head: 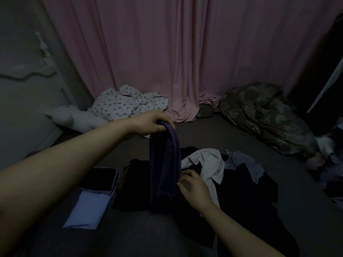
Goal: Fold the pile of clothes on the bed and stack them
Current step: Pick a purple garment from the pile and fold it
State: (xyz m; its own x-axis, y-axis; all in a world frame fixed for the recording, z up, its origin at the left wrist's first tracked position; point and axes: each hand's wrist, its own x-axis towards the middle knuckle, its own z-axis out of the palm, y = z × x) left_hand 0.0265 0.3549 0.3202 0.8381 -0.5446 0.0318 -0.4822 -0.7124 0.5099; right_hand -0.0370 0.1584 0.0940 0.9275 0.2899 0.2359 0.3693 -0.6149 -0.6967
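Observation:
My left hand (154,123) grips the top of a dark blue garment (165,164) and holds it up so it hangs down in a narrow strip over the bed. My right hand (193,186) pinches the garment's right edge near its lower half. Behind and to the right lies the unfolded pile (241,182): dark clothes, a white shirt (211,164) and a grey-blue piece (245,164). To the left sits a stack of folded clothes: a light blue piece (89,210) in front and a black one (100,179) behind it.
The bed sheet (130,238) is dark grey. A floral quilt (128,102) and a white plush toy (74,117) lie at the back left, a camouflage-patterned blanket (265,117) at the back right. A pink curtain (167,52) hangs behind. More clothes lie at the right edge (332,179).

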